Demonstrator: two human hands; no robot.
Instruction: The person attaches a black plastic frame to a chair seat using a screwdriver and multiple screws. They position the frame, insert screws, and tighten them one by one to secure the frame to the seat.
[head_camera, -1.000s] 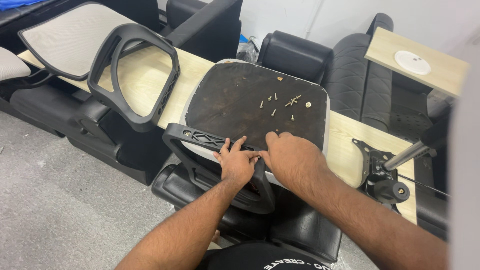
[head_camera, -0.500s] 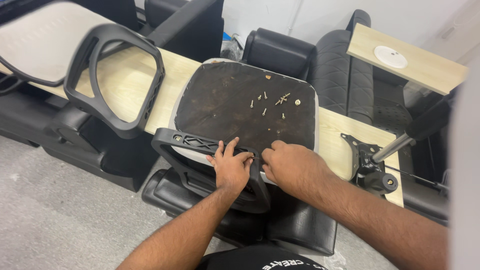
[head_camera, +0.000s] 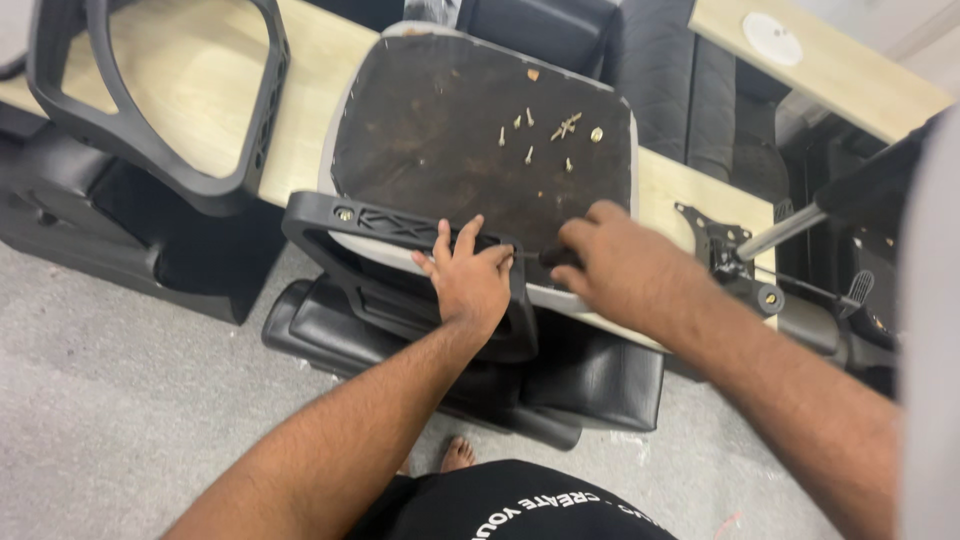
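The right hand (head_camera: 625, 270) covers most of what it holds: only a short dark handle (head_camera: 556, 257) and a thin shaft pointing toward the left hand show past the fingers, so the tool's kind and its tip are hard to make out. The black armrest bracket (head_camera: 400, 262) is partly hidden under the left hand (head_camera: 470, 282), and its lower loop hangs off the near edge of the worktop (head_camera: 200, 90), merging with the dark chair parts on the floor. A second black frame (head_camera: 165, 110) at the worktop's left end is cut off by the top of the picture, and a metal chair mechanism (head_camera: 735, 262) near the right end is partly lost behind the right forearm.

Against half a second ago, the view has tipped down and closer; the hands stay in the same spot on the bracket, and the loose screws (head_camera: 545, 135) on the upturned seat base (head_camera: 480, 140) lie as they did.

The left hand lies flat, fingers spread, pressing the bracket's top bar against the seat base's near edge, not clenched. The right hand's grip is closed on the tool handle, just beside the left fingertips, above the bracket's right end at the worktop's near edge.
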